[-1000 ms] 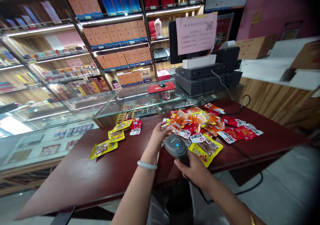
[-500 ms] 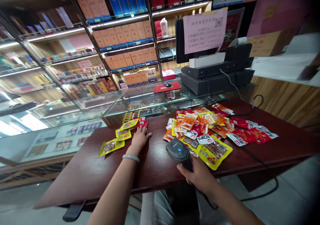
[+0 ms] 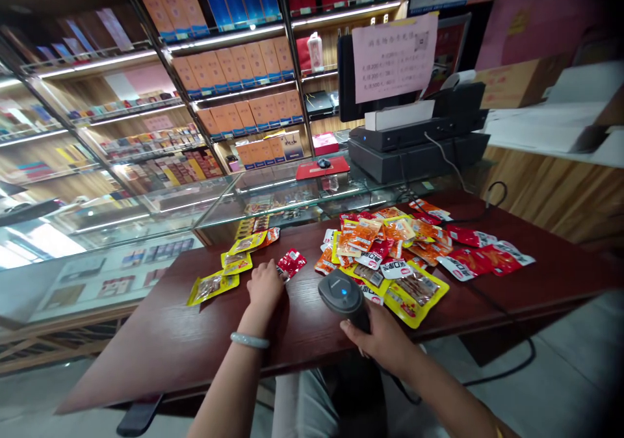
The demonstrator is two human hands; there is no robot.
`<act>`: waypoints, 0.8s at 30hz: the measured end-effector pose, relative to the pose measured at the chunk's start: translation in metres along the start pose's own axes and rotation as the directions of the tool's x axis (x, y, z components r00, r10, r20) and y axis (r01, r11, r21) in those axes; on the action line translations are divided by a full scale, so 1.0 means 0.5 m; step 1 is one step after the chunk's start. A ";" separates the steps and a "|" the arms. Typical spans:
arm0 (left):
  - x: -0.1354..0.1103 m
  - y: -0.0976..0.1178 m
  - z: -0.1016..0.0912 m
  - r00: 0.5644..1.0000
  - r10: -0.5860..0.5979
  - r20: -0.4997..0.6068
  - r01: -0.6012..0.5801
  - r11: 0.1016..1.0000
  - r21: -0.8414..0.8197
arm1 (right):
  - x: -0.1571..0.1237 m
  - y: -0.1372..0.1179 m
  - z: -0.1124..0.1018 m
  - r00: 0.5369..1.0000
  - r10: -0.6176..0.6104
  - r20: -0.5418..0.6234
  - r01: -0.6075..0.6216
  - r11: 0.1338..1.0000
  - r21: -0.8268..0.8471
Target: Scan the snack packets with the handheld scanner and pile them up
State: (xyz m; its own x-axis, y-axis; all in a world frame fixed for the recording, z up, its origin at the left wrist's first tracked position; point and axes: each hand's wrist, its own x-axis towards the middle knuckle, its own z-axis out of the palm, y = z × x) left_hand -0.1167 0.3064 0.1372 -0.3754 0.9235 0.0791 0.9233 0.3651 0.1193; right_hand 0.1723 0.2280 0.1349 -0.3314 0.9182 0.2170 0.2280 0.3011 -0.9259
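My left hand (image 3: 266, 284), with a pale bangle at the wrist, is closed on the near end of a small red snack packet (image 3: 291, 264) just above or on the table; its fingertips are partly hidden. In my right hand (image 3: 383, 334) is a dark barcode scanner (image 3: 343, 295) with a small blue light, its head tilted toward the left. Beyond the scanner lies a heap of snack packets (image 3: 375, 240) in red, orange and yellow. Several yellow packets (image 3: 214, 286) lie in a row to the left of my left hand, with an orange packet (image 3: 272, 236) at the far end.
The dark red wooden table (image 3: 160, 334) meets a glass display counter (image 3: 287, 188) behind. On that counter stand a black till (image 3: 414, 155), a monitor with a pink notice (image 3: 394, 58), and a mouse on a red mat (image 3: 312, 168). A cable (image 3: 511, 321) trails across the table's right side.
My left hand has drawn back toward me, bringing the red packet away from the far end of the left row. The right hand still holds the scanner in nearly the same place.
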 end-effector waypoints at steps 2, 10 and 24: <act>0.005 0.001 0.000 0.998 0.013 0.063 -0.010 0.999 -0.048 | -0.001 0.001 -0.001 1.000 -0.005 -0.017 0.005 1.000 0.000; -0.045 0.039 0.030 0.984 0.176 0.033 -0.110 0.742 -0.662 | 0.012 -0.012 -0.011 0.999 0.031 -0.034 -0.031 0.999 -0.012; -0.059 0.102 0.047 0.987 0.158 0.008 -0.093 0.622 -0.777 | 0.019 -0.018 -0.030 0.996 -0.036 -0.077 0.035 0.999 -0.014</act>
State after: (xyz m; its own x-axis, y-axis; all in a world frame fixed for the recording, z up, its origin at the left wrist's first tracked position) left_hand -0.0568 0.3006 0.1178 -0.2243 0.9705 0.0888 0.5461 0.0497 0.8362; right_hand 0.1809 0.2380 0.1498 -0.2684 0.9237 0.2736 0.2288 0.3370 -0.9133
